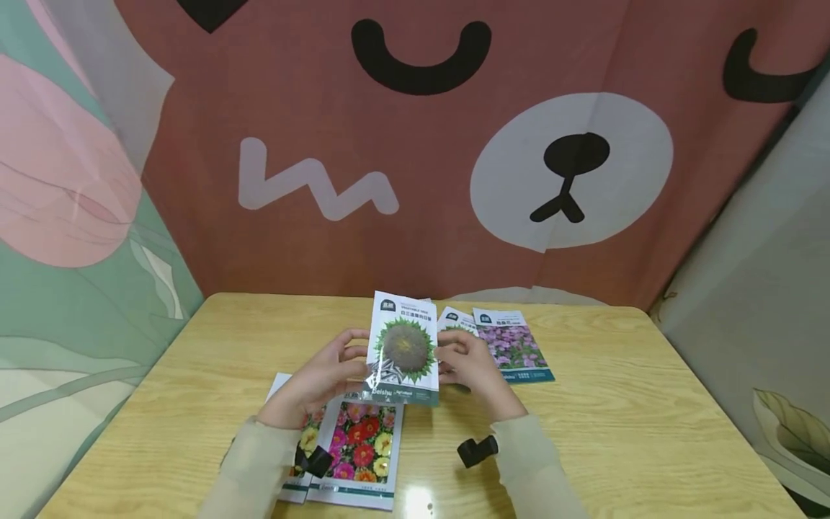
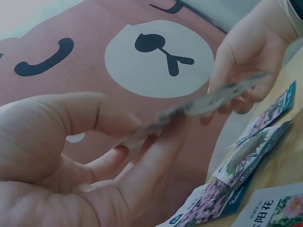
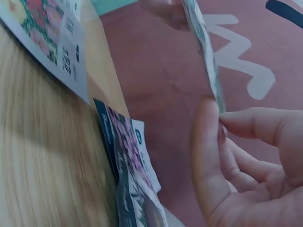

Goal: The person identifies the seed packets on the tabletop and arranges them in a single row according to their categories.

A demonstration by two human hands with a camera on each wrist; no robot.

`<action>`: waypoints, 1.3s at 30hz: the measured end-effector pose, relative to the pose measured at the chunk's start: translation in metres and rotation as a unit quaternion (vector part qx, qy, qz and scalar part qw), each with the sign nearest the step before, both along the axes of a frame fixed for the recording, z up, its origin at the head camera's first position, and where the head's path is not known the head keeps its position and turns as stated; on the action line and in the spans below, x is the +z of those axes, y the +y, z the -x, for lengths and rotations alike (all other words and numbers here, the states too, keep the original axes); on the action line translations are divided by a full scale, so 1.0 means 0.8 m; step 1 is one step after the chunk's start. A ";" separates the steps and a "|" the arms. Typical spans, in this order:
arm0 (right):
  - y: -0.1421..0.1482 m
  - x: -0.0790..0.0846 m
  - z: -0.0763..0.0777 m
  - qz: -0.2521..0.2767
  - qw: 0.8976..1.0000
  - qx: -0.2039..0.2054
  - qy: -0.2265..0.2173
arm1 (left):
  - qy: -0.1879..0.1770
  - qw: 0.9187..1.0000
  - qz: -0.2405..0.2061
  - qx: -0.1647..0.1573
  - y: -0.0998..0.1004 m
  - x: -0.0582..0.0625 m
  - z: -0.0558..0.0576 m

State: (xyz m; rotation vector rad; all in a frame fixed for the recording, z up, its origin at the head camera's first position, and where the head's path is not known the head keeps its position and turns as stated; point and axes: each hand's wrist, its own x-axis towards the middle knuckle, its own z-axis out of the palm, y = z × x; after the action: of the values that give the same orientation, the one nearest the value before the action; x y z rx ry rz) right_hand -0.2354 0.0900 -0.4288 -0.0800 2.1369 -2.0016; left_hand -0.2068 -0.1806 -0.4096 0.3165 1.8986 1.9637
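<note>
Both hands hold a seed packet up above the table, its front with a round grey-green sunflower head turned toward the head camera. At its left edge, my left hand grips it between thumb and fingers. My right hand pinches the opposite edge. Seen nearly edge-on in the left wrist view, the packet spans the gap between the two hands. The right wrist view has thumb and index finger meeting on the packet's edge.
Behind the right hand lie a purple-flower packet and another sunflower packet, overlapping; the left wrist view adds a second purple-flower packet. Two packets with colourful blooms lie near the left forearm. A bear-print cloth hangs behind the wooden table.
</note>
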 end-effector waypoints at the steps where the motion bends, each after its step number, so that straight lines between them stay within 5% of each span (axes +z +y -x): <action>1: 0.004 0.000 -0.001 -0.004 1.000 0.007 -0.001 | 0.001 1.000 0.002 -0.005 0.001 0.000 0.000; 15: 0.031 0.009 -0.009 0.000 0.992 0.128 -0.011 | -0.013 0.998 0.053 0.027 0.005 -0.008 0.000; 26: 0.044 0.008 -0.010 -0.002 0.981 0.189 -0.039 | 0.002 0.998 0.069 0.012 0.014 -0.013 0.001; 31: 0.050 0.011 -0.011 -0.009 0.981 0.189 -0.034 | 0.011 0.998 0.069 -0.008 0.017 -0.015 -0.001; 39: 0.060 0.014 -0.009 -0.002 0.991 0.134 -0.017 | -0.001 0.996 0.066 -0.064 0.024 -0.022 -0.004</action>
State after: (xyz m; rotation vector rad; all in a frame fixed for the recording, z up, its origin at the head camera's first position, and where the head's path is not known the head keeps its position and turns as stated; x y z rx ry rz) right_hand -0.2281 0.1382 -0.4179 -0.3112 1.9881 -1.8318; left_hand -0.2034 -0.1617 -0.4274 0.3867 1.9447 1.7466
